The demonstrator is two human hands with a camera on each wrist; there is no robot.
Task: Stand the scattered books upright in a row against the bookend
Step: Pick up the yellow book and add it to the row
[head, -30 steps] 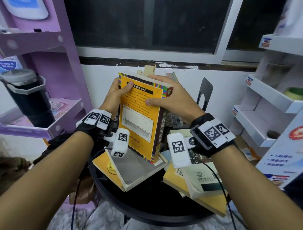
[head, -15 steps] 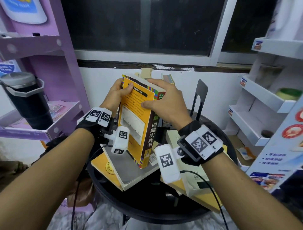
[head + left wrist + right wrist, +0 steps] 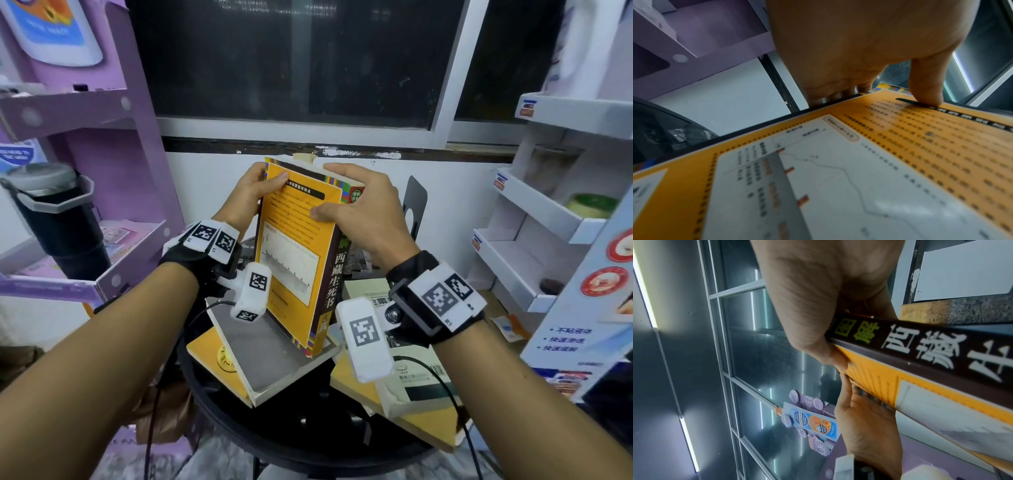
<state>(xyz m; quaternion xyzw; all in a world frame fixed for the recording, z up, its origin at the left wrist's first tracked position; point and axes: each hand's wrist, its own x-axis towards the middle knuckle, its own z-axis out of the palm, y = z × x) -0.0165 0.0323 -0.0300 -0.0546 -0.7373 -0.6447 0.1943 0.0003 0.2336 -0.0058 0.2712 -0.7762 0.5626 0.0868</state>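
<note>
Both hands grasp one thick orange book (image 3: 301, 253) near its top: the left hand (image 3: 248, 198) wraps the outer edge with its thumb lying on the orange cover, and the right hand (image 3: 363, 212) clamps over the top corner at the dark spine, thumb on the cover and fingers over the page block. The book stands nearly upright, leaning slightly, and its lower corner rests on a grey-covered book (image 3: 270, 356) lying flat below the grip. Under that one a yellow book (image 3: 209, 353) pokes out toward the left forearm. Below the right wrist lie more flat books, a pale one (image 3: 407, 387) on top of a yellow one (image 3: 421, 425), all on the round black counter (image 3: 308, 445). Just beyond the right hand the black bookend (image 3: 415, 205) stands upright, apart from the held book, and the right hand sits between the two. Behind the grip, tops of other books (image 3: 305, 158) show above the held one. A purple shelf (image 3: 102, 113) with a dark tumbler (image 3: 58, 219) stands off to the left, a white rack (image 3: 534, 219) to the right. The left wrist view alone shows the thumb (image 3: 926, 81) pressing the cover's printed text and the fingers curled behind the edge; the right wrist view alone shows the spine lettering close up (image 3: 920, 344) and a rough tan page block behind it.
</note>
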